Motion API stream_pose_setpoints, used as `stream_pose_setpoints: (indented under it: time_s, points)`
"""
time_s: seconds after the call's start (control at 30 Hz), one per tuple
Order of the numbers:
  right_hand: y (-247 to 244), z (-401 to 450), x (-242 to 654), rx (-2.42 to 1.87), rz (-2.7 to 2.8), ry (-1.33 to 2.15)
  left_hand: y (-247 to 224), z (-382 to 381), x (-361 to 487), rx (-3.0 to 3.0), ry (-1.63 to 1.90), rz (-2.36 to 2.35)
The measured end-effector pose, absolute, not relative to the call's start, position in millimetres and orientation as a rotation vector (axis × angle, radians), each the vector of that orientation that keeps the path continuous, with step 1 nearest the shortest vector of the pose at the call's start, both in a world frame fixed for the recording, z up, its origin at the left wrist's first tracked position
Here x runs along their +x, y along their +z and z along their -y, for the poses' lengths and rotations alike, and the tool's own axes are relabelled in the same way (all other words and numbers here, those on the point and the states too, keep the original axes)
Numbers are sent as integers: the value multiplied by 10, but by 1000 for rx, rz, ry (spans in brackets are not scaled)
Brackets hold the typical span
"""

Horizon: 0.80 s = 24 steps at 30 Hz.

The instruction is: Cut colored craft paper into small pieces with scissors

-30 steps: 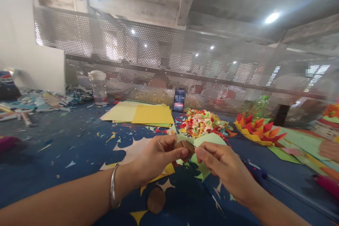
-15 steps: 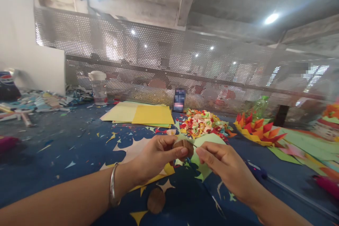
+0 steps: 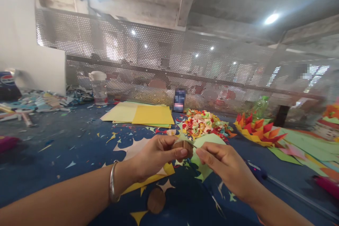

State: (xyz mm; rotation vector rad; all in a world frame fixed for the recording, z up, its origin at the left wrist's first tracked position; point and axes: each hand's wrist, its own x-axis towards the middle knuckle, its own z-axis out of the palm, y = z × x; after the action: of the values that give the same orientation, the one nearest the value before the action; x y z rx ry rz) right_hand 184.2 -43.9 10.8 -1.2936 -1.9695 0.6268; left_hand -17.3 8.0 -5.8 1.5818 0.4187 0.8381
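My left hand [image 3: 161, 155] is closed, thumb and fingers pinching a round brown disc [image 3: 183, 148] that looks like wood. A scrap of pale green paper [image 3: 182, 135] rests at the disc's upper edge. Close on the right, my right hand [image 3: 221, 162] pinches something thin and dark whose end reaches the disc; its kind is too small to tell. Below my hands a second brown disc [image 3: 156, 200] lies flat on the blue cloth. A light green cut sheet [image 3: 209, 141] lies behind and beneath my right fingers.
Yellow paper sheets [image 3: 153, 114] lie beyond my hands, beside a heap of small folded paper pieces [image 3: 203, 123]. Further right sits a red and orange paper flower [image 3: 258, 130]. A dark blue tool with a cord [image 3: 255, 170] lies right of my right forearm. A lidded cup [image 3: 99, 88] stands back left.
The brown disc has tilted slightly in my left fingers, and the pale green scrap stands a little higher. Both hands stay almost in place.
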Motion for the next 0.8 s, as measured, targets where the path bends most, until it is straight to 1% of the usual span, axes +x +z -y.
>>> stream_pose_setpoints:
  time_s: [0.2,0.4,0.67,0.8]
  points:
    - [111,446,1838,-1290,2004,618,-47,-104,-196,1627,766,-273]
    - [113,432,1855,-1272,2024,601,-48,-139,-210,1654,723,-272]
    - [95,399,1851,-1307,1981,574,-86,-104,-169,1536,830,-389]
    - [88,406,1840,-1298,1979,591,-92,-94,-158,1495,824,-354]
